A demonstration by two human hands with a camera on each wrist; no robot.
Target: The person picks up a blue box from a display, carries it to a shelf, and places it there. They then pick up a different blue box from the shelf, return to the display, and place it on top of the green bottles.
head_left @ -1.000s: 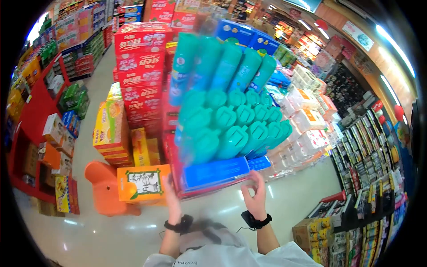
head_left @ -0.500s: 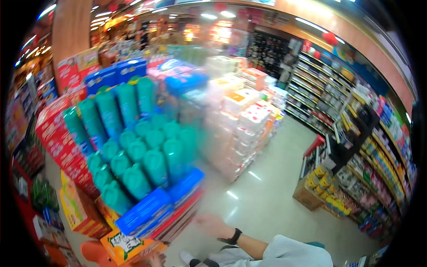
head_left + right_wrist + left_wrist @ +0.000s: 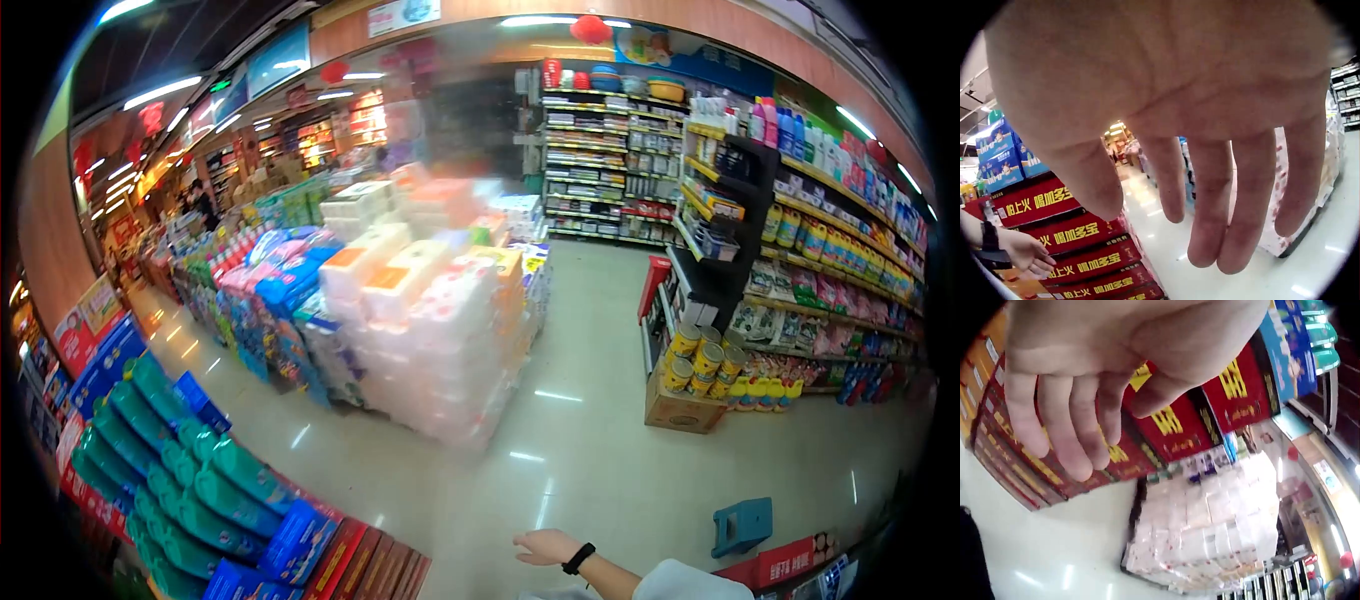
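Left hand: The person's left hand (image 3: 1107, 359) is held over the faces of the stacked red boxes (image 3: 1088, 234), its fingers loosely bent and grasping nothing; whether the fingertips touch the cardboard, one cannot tell.
Right hand: The right hand (image 3: 545, 547) hangs above the floor (image 3: 590, 470), apart from the stack, its fingers released and slightly spread, with nothing in them.
Red boxes: They are piled in layers at the lower left of the head view, with yellow lettering on their sides.
On the pile: Blue boxes (image 3: 300, 541) lie along the upper edge of the red ones, and green bottles (image 3: 232, 490) stand in rows behind them.
Beside the pile: Orange boxes (image 3: 1019, 287) sit next to the red stack, near the left hand.
White packs: A large block of wrapped white packs (image 3: 430, 355) rises across the aisle, well apart from both hands.
Right side: Yellow cans (image 3: 707, 360) sit on a brown carton (image 3: 685, 412), near shelves (image 3: 800, 340) of packaged goods.
Wrist: A black band (image 3: 578, 558) circles the right wrist.
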